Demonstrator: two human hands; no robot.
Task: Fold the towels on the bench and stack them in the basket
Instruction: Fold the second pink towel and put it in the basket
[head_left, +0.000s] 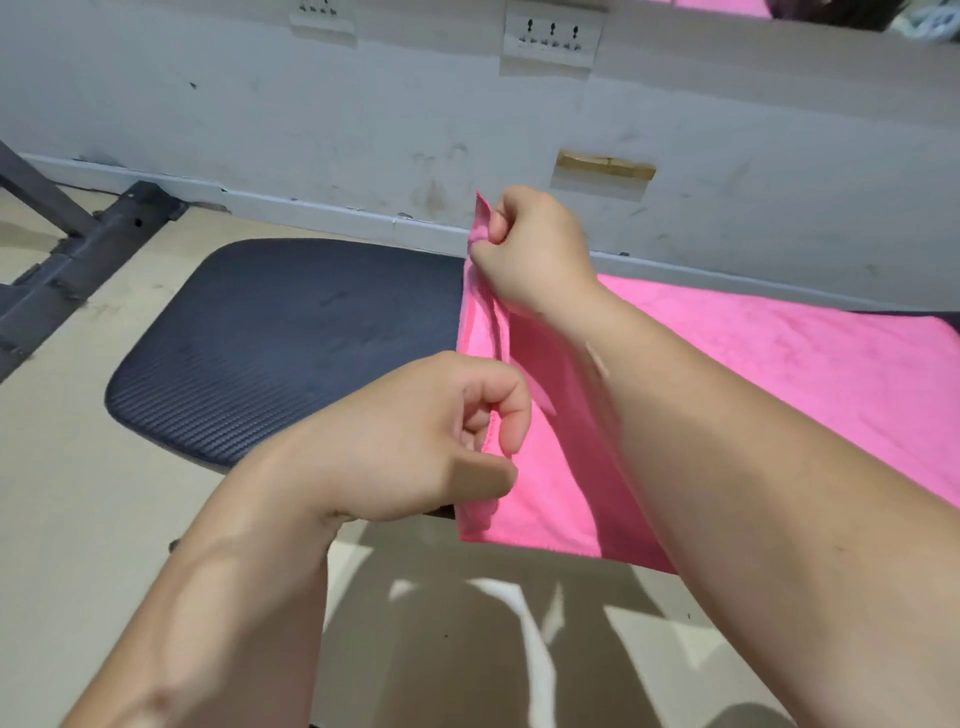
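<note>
- The left hand (431, 441) is closed in a pinch: thumb and curled forefinger grip the stitched hem of a bright pink, soft microfibre towel (779, 364), at the near side of a dark navy padded bench with a ribbed surface (270, 343).
- The right hand (535, 254) is also closed in a pinch, with its fingers curled round the same towel edge further back, above the far side of the bench.
- The pinched edge runs between the two hands and is lifted off the bench, so the cloth stands up in a loose fold there.
- The rest of the towel lies spread flat over the right part of the bench, and its near border hangs over the front of the bench.
- The left part of the bench is bare padding.
- The left forearm comes in from the lower left, with the wrist bent.
- The right forearm reaches in from the right, passing over the towel on the bench.
- Behind the bench is a scuffed white wall (363, 130) with a white socket plate (551, 39).
- To the left of the bench, a grey metal frame (78, 244) stands on a beige floor (78, 519).
</note>
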